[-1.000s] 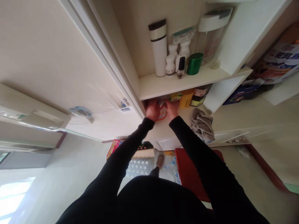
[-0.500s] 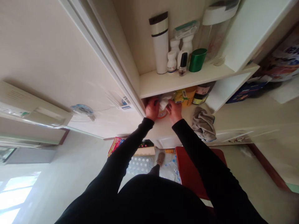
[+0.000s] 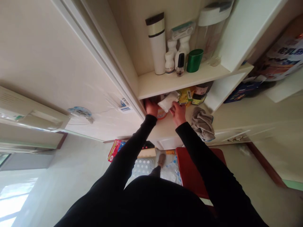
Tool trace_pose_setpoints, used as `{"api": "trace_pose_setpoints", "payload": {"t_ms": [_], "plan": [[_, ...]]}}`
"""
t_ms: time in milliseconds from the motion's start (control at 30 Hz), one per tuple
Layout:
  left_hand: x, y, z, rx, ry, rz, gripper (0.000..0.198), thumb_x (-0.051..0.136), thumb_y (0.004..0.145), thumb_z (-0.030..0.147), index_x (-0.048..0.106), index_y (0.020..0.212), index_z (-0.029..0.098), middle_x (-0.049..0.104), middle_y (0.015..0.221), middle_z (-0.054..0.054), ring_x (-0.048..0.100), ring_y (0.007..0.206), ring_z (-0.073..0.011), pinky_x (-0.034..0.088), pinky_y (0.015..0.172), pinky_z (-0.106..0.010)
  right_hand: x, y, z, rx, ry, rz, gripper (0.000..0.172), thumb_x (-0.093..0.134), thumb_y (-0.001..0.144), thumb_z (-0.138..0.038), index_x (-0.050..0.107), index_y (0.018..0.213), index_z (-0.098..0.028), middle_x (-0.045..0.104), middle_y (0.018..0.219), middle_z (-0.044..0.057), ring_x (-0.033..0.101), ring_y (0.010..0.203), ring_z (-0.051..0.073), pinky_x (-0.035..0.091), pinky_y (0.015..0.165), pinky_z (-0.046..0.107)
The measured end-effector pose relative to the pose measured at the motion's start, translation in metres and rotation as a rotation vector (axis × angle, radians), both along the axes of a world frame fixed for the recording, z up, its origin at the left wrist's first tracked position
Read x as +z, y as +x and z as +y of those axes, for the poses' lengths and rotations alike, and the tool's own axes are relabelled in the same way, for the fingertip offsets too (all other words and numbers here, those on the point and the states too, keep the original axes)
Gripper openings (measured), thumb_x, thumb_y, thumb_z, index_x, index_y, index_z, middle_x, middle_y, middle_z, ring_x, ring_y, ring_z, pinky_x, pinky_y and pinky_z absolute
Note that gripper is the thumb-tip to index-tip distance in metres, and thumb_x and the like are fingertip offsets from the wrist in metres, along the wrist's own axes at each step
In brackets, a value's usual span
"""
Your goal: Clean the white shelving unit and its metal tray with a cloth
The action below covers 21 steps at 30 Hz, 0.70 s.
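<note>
1. Your right hand (image 3: 178, 114) is at the opening of the lower cabinet compartment, centre of the frame. Its fingers (image 3: 174, 108) are bent against the bottom edge of a white packet (image 3: 167, 101) and seem to be gripping it.
2. Your left hand (image 3: 151, 107) is just left of the packet, reaching under the shelf board. Its fingertips are lost in shadow, so you cannot tell whether they are open or closed, or on what.
3. The packet lies tilted across the compartment's front, between your hands, and is held clear of the compartment floor.
4. Just below it stands a jar with an orange label (image 3: 161, 114). To the right are a yellow packet (image 3: 185, 96) and a dark jar (image 3: 200, 90).
5. A crumpled grey cloth (image 3: 203, 124) lies right of your right hand.
6. On the shelf (image 3: 180, 82) above stand a white flask (image 3: 157, 44), small white bottles (image 3: 169, 62), a green cup (image 3: 194, 60) and a clear canister with a white lid (image 3: 209, 37), running left to right.
7. A red stool top (image 3: 196, 167) shows at lower right, below your right forearm.
</note>
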State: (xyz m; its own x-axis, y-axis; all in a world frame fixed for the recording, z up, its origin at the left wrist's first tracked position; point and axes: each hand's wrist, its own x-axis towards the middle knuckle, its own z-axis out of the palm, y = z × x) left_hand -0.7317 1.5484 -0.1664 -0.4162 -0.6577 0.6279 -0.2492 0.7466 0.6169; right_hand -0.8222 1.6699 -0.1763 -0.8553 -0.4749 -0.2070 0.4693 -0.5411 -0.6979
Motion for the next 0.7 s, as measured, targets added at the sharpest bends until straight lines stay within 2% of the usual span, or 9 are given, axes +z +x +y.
{"api": "trace_pose_setpoints", "payload": {"t_ms": [67, 100, 233, 333, 433, 567, 700], "plan": [[-0.008, 0.007, 0.016, 0.071, 0.015, 0.053, 0.040, 0.055, 0.114, 0.032, 0.064, 0.152, 0.022, 0.070, 0.158, -0.020, 0.064, 0.156, -0.0369, 0.049, 0.136, -0.063, -0.002, -0.001, 0.005, 0.005, 0.011, 0.031, 0.041, 0.078, 0.069, -0.029, 0.051, 0.099, -0.030, 0.072, 0.095, -0.007, 0.069, 0.086, 0.013, 0.058, 0.070, 0.024], [-0.013, 0.011, 0.025, 0.066, -0.012, 0.061, 0.043, 0.055, 0.114, 0.035, 0.062, 0.154, 0.020, 0.066, 0.163, -0.022, 0.060, 0.160, -0.0361, 0.046, 0.138, -0.061, -0.003, -0.001, 0.007, 0.004, 0.012, 0.048, 0.042, 0.078, 0.069, -0.030, 0.050, 0.100, -0.031, 0.072, 0.096, -0.006, 0.070, 0.087, 0.013, 0.058, 0.070, 0.024], [-0.031, 0.024, 0.058, -0.169, -0.246, -0.054, 0.062, 0.073, 0.106, 0.054, 0.062, 0.157, 0.021, 0.051, 0.179, -0.022, 0.039, 0.176, -0.0388, 0.037, 0.144, -0.062, -0.005, 0.007, 0.017, 0.001, -0.008, 0.094, 0.045, 0.080, 0.066, -0.031, 0.051, 0.100, -0.031, 0.073, 0.096, -0.006, 0.071, 0.086, 0.015, 0.055, 0.065, 0.024], [-0.040, 0.029, 0.071, -0.246, -0.259, -0.134, 0.063, 0.076, 0.104, 0.052, 0.063, 0.158, 0.022, 0.056, 0.175, -0.023, 0.049, 0.170, -0.0395, 0.042, 0.140, -0.063, -0.007, 0.017, 0.029, -0.002, -0.016, 0.063, 0.047, 0.082, 0.062, -0.031, 0.053, 0.100, -0.031, 0.073, 0.093, -0.007, 0.070, 0.083, 0.015, 0.053, 0.063, 0.024], [-0.043, 0.034, 0.077, -0.267, -0.216, -0.158, 0.058, 0.073, 0.106, 0.045, 0.064, 0.157, 0.021, 0.061, 0.170, -0.024, 0.060, 0.161, -0.0377, 0.048, 0.137, -0.061, -0.011, 0.028, 0.044, 0.019, -0.035, 0.030, 0.049, 0.085, 0.061, -0.032, 0.057, 0.100, -0.030, 0.075, 0.096, -0.006, 0.072, 0.091, 0.015, 0.057, 0.070, 0.023], [-0.045, 0.044, 0.087, -0.301, -0.136, -0.163, 0.054, 0.076, 0.102, 0.041, 0.068, 0.152, 0.021, 0.068, 0.163, -0.022, 0.065, 0.156, -0.0359, 0.050, 0.136, -0.060, -0.021, 0.035, 0.066, 0.044, -0.041, -0.049, 0.046, 0.090, 0.064, -0.042, 0.063, 0.099, -0.029, 0.078, 0.100, -0.004, 0.071, 0.090, 0.015, 0.060, 0.074, 0.025], [-0.045, 0.056, 0.095, -0.391, -0.055, -0.150, 0.052, 0.080, 0.099, 0.040, 0.073, 0.147, 0.022, 0.073, 0.157, -0.019, 0.066, 0.155, -0.0344, 0.052, 0.135, -0.057, -0.036, 0.031, 0.090, 0.044, -0.008, -0.079, 0.045, 0.088, 0.070, -0.053, 0.064, 0.100, -0.030, 0.077, 0.097, -0.004, 0.074, 0.093, 0.017, 0.065, 0.082, 0.031]]}}
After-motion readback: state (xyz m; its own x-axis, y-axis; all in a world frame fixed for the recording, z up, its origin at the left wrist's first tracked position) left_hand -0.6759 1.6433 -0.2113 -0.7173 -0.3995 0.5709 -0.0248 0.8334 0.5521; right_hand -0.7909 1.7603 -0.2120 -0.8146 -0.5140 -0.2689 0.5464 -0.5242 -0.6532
